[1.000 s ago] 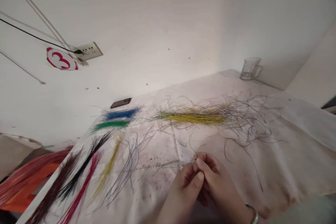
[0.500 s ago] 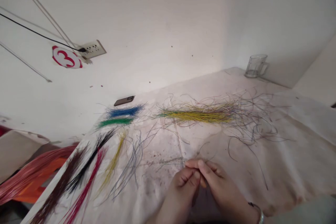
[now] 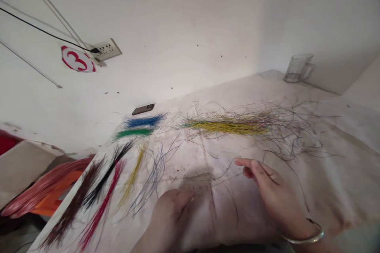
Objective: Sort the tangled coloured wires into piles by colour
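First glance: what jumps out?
On a white cloth: a yellow wire bundle mid-table, tangled with loose strands, and blue, green, black and red bunches to its left. The left hand and right hand sit at the bottom edge; a red 3 sign marks the wall upper left.

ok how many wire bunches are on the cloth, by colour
blue wire bunch: 1
green wire bunch: 1
yellow wire bunches, the long one and the thin one: 2
black wire bunch: 1
dark brown wire bunch: 1
red wire bunch: 1
grey-blue wire bunch: 1
total: 8
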The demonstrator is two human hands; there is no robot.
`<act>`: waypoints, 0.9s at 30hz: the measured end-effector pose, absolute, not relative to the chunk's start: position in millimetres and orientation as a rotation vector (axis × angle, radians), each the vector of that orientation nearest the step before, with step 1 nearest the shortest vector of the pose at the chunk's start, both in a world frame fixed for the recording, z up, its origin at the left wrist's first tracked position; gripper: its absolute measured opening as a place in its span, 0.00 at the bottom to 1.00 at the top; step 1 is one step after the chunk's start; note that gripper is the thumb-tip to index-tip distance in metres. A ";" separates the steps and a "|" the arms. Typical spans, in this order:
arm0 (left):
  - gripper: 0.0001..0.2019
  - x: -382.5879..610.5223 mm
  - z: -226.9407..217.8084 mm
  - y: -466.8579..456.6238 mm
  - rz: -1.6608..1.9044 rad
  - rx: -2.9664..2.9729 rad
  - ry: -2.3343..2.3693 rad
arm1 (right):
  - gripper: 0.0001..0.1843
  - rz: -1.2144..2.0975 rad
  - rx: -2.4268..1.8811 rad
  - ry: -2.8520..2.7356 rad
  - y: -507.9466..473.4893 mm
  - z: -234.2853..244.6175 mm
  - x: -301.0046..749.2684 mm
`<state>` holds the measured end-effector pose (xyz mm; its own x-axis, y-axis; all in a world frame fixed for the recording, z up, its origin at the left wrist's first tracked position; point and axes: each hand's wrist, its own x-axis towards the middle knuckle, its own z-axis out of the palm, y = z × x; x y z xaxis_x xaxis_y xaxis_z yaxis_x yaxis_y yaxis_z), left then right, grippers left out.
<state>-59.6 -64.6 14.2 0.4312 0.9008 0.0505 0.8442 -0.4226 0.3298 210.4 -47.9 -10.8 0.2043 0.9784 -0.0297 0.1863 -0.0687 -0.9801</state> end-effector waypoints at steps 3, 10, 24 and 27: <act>0.13 -64.4 14.8 -59.3 0.220 2.572 1.600 | 0.25 1.020 -1.495 -1.387 -45.3 -13.1 209.8; 0.13 -71.4 4.7 -44.8 0.350 2.672 1.543 | 0.16 0.686 -1.472 -1.908 -39.2 -30.3 219.0; 0.20 -36.0 6.4 -30.7 0.198 2.564 1.606 | 0.14 0.498 -1.551 -1.879 -42.4 -13.2 214.5; 0.08 -24.4 5.9 -21.4 0.129 2.461 1.630 | 0.13 0.533 -1.542 -1.904 -44.4 -15.5 213.9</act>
